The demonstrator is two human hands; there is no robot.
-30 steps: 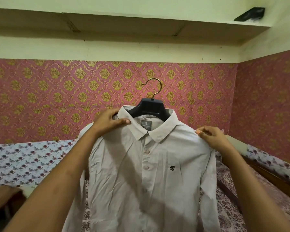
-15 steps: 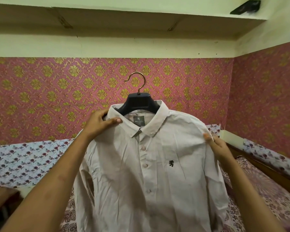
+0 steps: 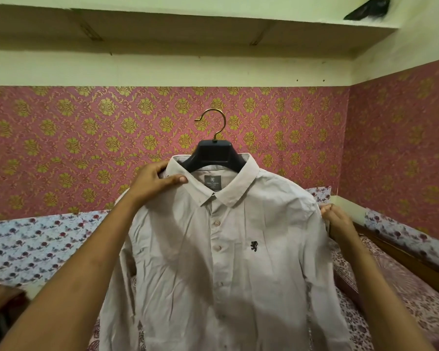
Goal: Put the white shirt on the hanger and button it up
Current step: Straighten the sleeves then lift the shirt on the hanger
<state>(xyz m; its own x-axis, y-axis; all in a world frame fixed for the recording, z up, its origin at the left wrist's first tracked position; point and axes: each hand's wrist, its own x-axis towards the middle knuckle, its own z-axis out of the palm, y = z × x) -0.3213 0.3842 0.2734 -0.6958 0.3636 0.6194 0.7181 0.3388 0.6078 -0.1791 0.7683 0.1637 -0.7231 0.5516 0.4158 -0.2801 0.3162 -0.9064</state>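
The white shirt hangs on a dark hanger with a brass hook, held up in front of me. Its front placket is closed with several buttons fastened; the top collar button looks undone. A small dark emblem sits on the chest. My left hand grips the shirt's left shoulder and the hanger beneath it, beside the collar. My right hand pinches the fabric at the outer edge of the right shoulder seam. The hanger's arms are hidden inside the shirt.
A pink wall with gold pattern stands behind, with a concrete shelf overhead. A bed with floral sheets lies below and a wooden bed edge runs along the right. A brown object sits at lower left.
My right hand slid from the top of the right shoulder down to its outer edge. The shirt and hanger shifted slightly with my view; the left hand kept its grip.
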